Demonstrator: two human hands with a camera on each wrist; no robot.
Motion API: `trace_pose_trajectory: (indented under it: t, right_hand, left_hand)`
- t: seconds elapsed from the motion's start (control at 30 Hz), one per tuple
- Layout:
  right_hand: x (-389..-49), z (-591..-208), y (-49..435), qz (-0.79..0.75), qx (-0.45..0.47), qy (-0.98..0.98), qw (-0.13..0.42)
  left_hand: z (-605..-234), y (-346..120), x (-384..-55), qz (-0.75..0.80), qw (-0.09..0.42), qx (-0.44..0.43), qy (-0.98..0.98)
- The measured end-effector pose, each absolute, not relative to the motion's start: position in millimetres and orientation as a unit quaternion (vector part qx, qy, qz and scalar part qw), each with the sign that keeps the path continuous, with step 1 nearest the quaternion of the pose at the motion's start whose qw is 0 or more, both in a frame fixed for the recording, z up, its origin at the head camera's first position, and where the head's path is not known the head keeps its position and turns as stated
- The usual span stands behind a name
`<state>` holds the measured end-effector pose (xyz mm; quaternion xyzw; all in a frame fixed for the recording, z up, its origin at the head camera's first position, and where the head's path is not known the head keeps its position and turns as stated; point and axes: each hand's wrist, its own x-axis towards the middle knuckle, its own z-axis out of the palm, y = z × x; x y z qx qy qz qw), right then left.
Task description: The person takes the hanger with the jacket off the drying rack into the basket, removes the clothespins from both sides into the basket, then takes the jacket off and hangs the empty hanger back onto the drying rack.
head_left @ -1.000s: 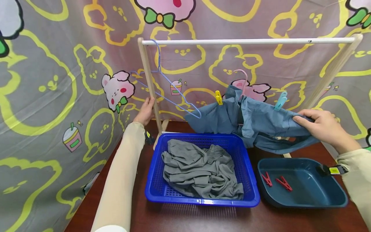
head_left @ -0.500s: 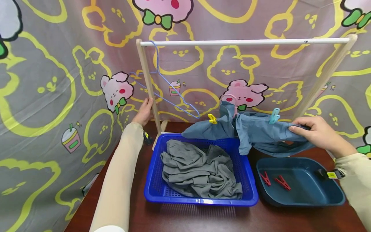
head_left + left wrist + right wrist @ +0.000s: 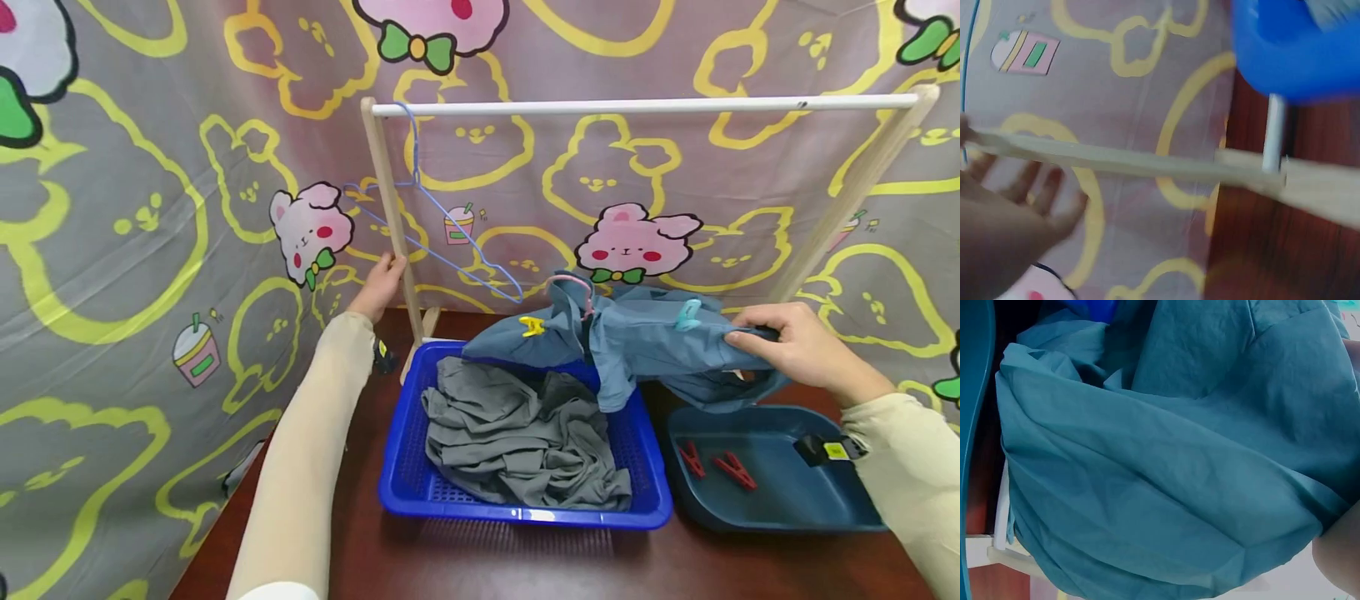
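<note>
My right hand (image 3: 795,342) pinches the right end of a blue shirt (image 3: 660,333) between thumb and fingers. The shirt lies on a pink hanger (image 3: 573,287), held tilted over the back of the basket. A yellow clothespin (image 3: 532,326) and a light blue clothespin (image 3: 687,315) are clipped along its shoulders. Folds of the shirt (image 3: 1147,475) fill the right wrist view. At the rack's left wooden post (image 3: 392,225), my left hand (image 3: 380,286) has its fingers loosely extended beside the wood (image 3: 1122,159); exact contact is unclear. The left wrist view is blurred.
A blue hanger (image 3: 450,242) hangs at the left of the white rail (image 3: 637,106). The blue basket (image 3: 525,515) holds crumpled grey cloth (image 3: 517,442). Right of it, a dark teal tub (image 3: 795,500) contains two red clothespins (image 3: 735,471). Patterned fabric surrounds the table.
My right hand has moved left and slightly down with the shirt. The shirt and its hanger have dropped and tipped flatter over the basket. The left hand stays by the post.
</note>
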<state>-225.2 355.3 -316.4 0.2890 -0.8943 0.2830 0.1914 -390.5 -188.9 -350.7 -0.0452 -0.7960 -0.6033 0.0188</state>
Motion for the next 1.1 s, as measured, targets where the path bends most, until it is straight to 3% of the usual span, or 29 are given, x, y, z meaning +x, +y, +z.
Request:
trace_pose_trajectory:
  t: [0.1,0.33,0.5,0.63,1.1]
  right_hand:
    - [-230.6,-321.4,354.8,0.298,0.279,-0.894,0.183]
    - [-236.7,-332.7,357.6,0.308,0.275,-0.894,0.171]
    - [-239.3,-335.4,355.2,0.313,0.266,-0.896,0.168]
    - [-241.2,-333.4,351.6,0.314,0.266,-0.895,0.17]
    - [-245.3,-335.9,354.7,0.322,0.276,-0.889,0.171]
  left_hand:
    - [-348.1,-188.1,-376.4,-0.474,0.025,-0.049,-0.879]
    - [-338.6,-164.0,-327.9,-0.193,-0.041,-0.135,-0.971]
    - [-332.7,-126.4,-298.3,-0.215,-0.074,-0.261,-0.938]
    - [-332.7,-100.2,-288.9,-0.242,-0.068,-0.32,-0.913]
    - [-357.7,-80.4,-294.0,-0.304,-0.074,-0.331,-0.89]
